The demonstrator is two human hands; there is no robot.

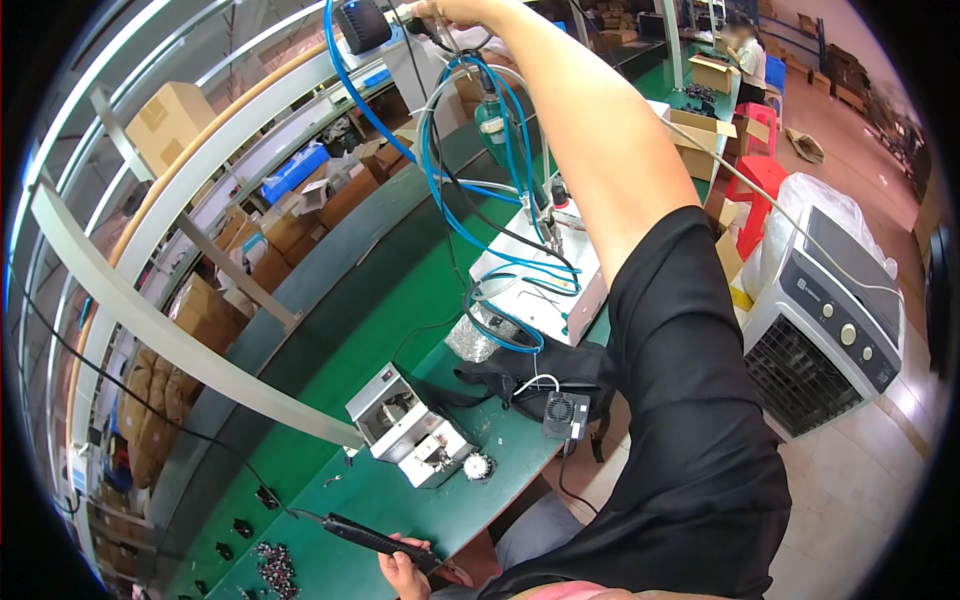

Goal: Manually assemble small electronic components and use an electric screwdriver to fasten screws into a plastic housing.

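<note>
My left hand (pixel 405 572) is at the bottom, closed round a long black corded tool (pixel 372 538), possibly an electric screwdriver, over the green bench's near edge. Stretched up to the top edge, my right hand (pixel 452 12) is partly cut off, beside a black round-headed device (pixel 362 25) and dark fittings; its fingers are too hidden to make out a grip. Below it hang coiled blue air hoses (pixel 430 150) and a dark green cylinder (pixel 492 125). A small metal bench machine (pixel 415 430) stands on the bench, with a white round knob (pixel 478 466) at its side.
Small dark parts (pixel 275 570) lie piled at lower left. A black bag (pixel 560 370) and a small grey fan-like box (pixel 565 415) lie at the bench edge. A white frame post (pixel 190 330) crosses at left. Right are an air cooler (pixel 820 330), red stools (pixel 757 190) and a seated person (pixel 748 60).
</note>
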